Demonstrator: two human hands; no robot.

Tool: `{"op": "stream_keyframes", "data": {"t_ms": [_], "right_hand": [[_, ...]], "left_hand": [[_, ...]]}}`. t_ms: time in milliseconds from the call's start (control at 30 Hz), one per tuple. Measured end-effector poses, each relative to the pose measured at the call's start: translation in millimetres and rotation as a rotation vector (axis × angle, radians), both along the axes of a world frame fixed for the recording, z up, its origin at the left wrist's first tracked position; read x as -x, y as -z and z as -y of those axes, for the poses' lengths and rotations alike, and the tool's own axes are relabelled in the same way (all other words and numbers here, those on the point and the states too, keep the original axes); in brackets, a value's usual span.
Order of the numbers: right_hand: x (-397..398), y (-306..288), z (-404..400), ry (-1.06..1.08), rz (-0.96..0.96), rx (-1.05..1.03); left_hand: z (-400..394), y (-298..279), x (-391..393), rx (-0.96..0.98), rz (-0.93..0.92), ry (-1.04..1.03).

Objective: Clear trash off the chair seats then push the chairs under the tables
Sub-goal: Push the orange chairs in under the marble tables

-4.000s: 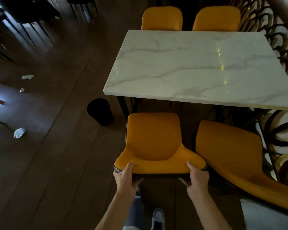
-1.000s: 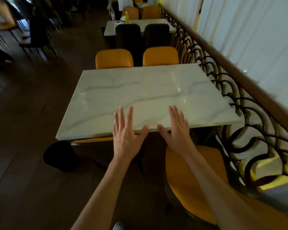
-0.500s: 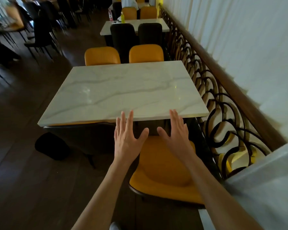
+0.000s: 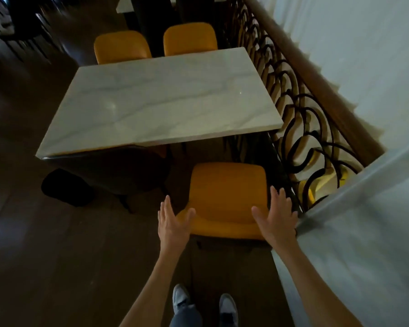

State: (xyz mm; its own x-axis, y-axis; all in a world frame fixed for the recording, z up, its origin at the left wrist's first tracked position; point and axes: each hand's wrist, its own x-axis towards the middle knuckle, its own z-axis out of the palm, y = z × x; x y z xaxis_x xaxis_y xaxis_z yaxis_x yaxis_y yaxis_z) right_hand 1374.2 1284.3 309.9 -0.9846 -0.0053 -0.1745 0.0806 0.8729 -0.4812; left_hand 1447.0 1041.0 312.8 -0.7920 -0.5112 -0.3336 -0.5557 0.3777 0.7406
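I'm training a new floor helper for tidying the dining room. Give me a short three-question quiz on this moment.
1. True or false: the near orange chair by the railing is already fully under the marble table.
2. Which is visible on that chair's seat? A) a crumpled napkin B) a bottle C) nothing
3. Fill in: the left hand and right hand are spread ____, at the two sides of the chair's back.

Key: 1 false, its whole seat shows in front of the table edge; 2 C; 3 open.
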Motion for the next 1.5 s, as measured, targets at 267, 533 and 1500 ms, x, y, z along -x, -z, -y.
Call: {"op": "stream_keyframes", "data": {"t_ms": [267, 533, 1500], "right_hand": [[-37, 37, -27, 0.347, 0.062, 0.297], [-38, 38, -30, 1.035, 0.573, 1.289], [-16, 35, -42, 0.875, 0.659, 1.523]], "left_hand": [[-20, 24, -9, -0.506, 0.142, -0.429], [-22, 28, 4, -0.985, 0.077, -0.719], [-42, 21, 13, -0.990, 0.012, -0.949]]}}
